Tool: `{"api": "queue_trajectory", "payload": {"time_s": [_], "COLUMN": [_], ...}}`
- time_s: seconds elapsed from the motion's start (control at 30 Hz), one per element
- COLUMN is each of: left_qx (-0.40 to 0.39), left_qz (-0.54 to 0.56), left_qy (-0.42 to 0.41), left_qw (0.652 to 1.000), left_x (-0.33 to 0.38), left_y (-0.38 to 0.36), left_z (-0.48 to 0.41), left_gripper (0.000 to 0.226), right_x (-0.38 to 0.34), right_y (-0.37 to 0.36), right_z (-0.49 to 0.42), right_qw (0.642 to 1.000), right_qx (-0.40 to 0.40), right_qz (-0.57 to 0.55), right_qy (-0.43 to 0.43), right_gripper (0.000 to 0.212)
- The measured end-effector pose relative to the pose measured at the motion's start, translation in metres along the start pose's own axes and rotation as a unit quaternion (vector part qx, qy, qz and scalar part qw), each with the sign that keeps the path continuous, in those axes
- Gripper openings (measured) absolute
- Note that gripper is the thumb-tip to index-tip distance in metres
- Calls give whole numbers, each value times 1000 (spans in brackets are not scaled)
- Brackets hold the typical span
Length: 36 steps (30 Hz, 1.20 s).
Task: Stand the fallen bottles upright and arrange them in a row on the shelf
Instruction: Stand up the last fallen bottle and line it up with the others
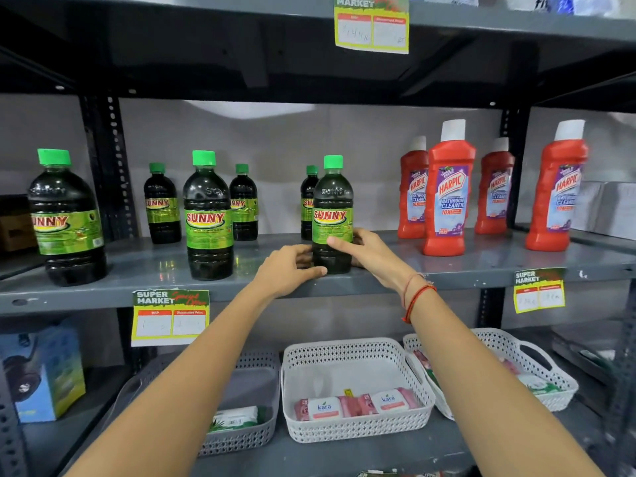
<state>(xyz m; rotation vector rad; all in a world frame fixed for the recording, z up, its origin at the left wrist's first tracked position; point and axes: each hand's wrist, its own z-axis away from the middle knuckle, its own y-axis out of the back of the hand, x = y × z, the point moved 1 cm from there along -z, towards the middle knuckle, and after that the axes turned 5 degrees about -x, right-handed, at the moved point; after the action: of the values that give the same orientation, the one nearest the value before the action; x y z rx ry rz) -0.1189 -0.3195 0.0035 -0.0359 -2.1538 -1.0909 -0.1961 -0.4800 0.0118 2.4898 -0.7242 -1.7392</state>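
A dark Sunny bottle (332,201) with a green cap stands upright near the front edge of the grey shelf (481,266). My left hand (287,271) cups its base from the left and my right hand (370,253) wraps its lower part from the right. Another Sunny bottle (208,215) stands upright at the front, further left, and a large one (67,218) stands at the far left. Three smaller Sunny bottles (161,204) (244,203) (307,201) stand upright at the back. No bottle in view lies on its side.
Several red Harpic bottles (447,187) stand upright on the right of the shelf. Price tags (170,316) hang from the shelf edges. Below are white baskets (354,432) with wipe packs and a blue box (44,373) at the left.
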Motion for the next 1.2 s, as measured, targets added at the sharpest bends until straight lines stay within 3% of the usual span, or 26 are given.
{"api": "queue_trajectory", "payload": {"time_s": [0.1, 0.6, 0.67, 0.8, 0.9, 1.0, 1.07, 1.13, 1.2], "left_qx": [9, 16, 27, 52, 62, 71, 78, 118, 200], "left_qz": [14, 18, 14, 3, 4, -11, 18, 47, 53], "left_qy": [2, 5, 9, 17, 19, 9, -18, -55, -94], "left_qw": [1000, 1000, 999, 998, 998, 997, 997, 990, 974], "left_x": [-3, -5, -6, -5, -2, -1, -1, -4, -9], "left_y": [-1, -4, -4, -5, -7, -8, -6, 4, 20], "left_z": [-1, -3, -3, -4, -3, 1, 9, 23, 41], "left_gripper": [56, 49, 49, 48, 49, 48, 48, 41, 27], "right_x": [-2, -1, -2, -6, -7, -7, -5, -4, -6], "right_y": [2, 2, 2, 6, 5, 0, -5, -17, -36], "right_z": [4, 11, 12, 12, 11, 12, 16, 27, 41], "right_qw": [1000, 1000, 999, 1000, 999, 998, 991, 962, 918], "right_qx": [-9, 10, 3, -16, -12, 41, 130, 267, 374], "right_qz": [5, 28, 32, 11, 16, 43, 33, 14, 29], "right_qy": [5, 8, 4, -20, -34, -28, 3, 54, 132], "right_gripper": [80, 86, 82, 48, 45, 40, 47, 56, 37]}}
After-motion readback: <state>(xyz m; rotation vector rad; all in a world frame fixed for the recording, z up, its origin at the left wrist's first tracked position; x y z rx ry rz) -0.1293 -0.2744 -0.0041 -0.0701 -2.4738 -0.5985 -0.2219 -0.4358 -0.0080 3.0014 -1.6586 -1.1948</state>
